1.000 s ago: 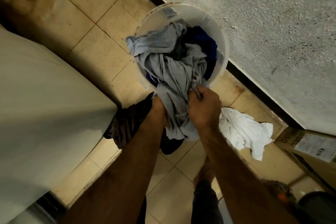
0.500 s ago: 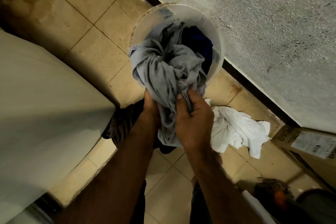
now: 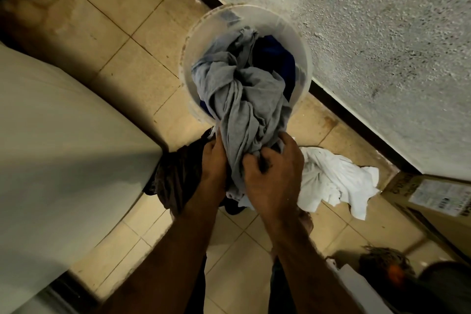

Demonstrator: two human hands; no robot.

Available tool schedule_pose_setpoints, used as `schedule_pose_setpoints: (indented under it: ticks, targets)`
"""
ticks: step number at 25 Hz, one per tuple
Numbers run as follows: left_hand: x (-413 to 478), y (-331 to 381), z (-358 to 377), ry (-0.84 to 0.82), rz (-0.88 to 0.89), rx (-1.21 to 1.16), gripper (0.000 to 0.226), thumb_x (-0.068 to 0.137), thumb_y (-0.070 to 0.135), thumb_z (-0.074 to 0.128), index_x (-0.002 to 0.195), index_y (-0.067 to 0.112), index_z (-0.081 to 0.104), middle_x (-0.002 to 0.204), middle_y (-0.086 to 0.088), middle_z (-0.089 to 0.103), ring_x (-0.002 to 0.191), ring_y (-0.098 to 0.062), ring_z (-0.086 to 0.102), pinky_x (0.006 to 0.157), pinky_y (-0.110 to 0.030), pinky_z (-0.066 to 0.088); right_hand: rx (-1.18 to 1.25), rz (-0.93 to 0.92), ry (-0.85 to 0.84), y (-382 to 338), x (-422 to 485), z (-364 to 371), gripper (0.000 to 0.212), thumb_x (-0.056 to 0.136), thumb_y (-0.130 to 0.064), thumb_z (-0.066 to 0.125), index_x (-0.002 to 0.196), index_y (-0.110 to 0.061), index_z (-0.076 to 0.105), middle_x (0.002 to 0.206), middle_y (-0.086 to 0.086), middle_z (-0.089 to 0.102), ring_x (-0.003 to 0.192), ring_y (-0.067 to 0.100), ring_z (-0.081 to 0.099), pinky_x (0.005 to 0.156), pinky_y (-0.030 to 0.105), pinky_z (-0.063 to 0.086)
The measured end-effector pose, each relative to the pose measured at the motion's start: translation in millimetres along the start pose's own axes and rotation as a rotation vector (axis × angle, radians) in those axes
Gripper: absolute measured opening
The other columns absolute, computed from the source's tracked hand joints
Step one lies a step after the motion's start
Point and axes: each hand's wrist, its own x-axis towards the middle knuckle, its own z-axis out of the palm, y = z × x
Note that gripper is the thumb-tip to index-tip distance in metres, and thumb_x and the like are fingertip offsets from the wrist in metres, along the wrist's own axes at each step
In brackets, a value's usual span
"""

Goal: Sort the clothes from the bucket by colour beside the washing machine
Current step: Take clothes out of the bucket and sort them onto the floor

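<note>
Two hands gripping grey garment [image 3: 244, 104]: left hand [image 3: 213, 160], right hand [image 3: 271, 176]. I fear blue cloth [image 3: 276, 58] (seemingly tangled underneath) drags out, tipping bucket [image 3: 201, 33].

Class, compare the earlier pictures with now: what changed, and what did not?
The right hand loosened, then re-gripped the grey garment lower down. Together with the left hand, it drew the spread cloth into a tighter twist over the bucket. The bucket, blue clothes, white pile and dark pile stayed put.
</note>
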Motion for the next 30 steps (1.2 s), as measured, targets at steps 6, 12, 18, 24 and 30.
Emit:
schedule_pose_setpoints:
  ticks: [6,12,18,24,30]
  targets:
    - [-2.0,-7.6,4.2,0.195,0.272,0.085,0.041,0.093,0.019,0.068,0.13,0.006,0.055,0.114,-0.008,0.066,0.098,-0.018,0.069,0.073,-0.023,0.059,-0.06,-0.106,-0.144,-18.8,28.8,12.2,0.081,0.089,-0.046,0.066,0.157,-0.021,0.029,0.159,0.008,0.036,0.149,0.029,0.031,0.118,0.052,0.035]
    - [-4.3,-6.1,4.5,0.083,0.25,0.17,0.021,0.096,0.004,0.059,0.117,0.0,0.06,0.104,-0.009,0.067,0.101,-0.034,0.065,0.093,-0.048,0.056,-0.487,-0.057,-0.221,-35.1,66.8,36.2,0.048,0.088,-0.042,0.061,0.132,-0.023,0.056,0.123,0.007,0.066,0.116,0.031,0.059,0.106,0.046,0.04]
    - [-10.7,-9.3,-16.0,0.153,0.138,0.19,0.026,0.102,0.009,0.05,0.084,0.014,0.068,0.085,-0.008,0.067,0.071,-0.019,0.063,0.068,-0.031,0.055,0.289,-0.134,0.05,-44.3,24.0,-18.6,0.013,0.086,-0.022,0.057,0.084,-0.012,0.065,0.099,0.0,0.061,0.089,0.012,0.056,0.077,0.027,0.048]
    - [-15.5,-0.8,-10.8,0.358,0.344,0.261,0.023,0.102,0.031,0.054,0.089,0.019,0.069,0.088,0.001,0.069,0.083,-0.014,0.065,0.083,-0.042,0.06,0.418,0.354,-0.137,1.6,-2.5,-8.5,0.017,0.089,-0.011,0.061,0.096,-0.022,0.051,0.081,-0.003,0.059,0.063,0.007,0.055,0.064,0.033,0.046]
    - [-18.9,19.4,9.9,0.068,0.453,0.243,0.035,0.093,0.026,0.07,0.124,0.009,0.066,0.115,-0.003,0.073,0.106,-0.019,0.071,0.082,-0.024,0.061,0.402,0.266,-0.273,-8.4,18.7,-5.1,0.046,0.09,-0.06,0.063,0.123,-0.027,0.067,0.111,-0.009,0.072,0.095,0.006,0.067,0.083,0.029,0.055]
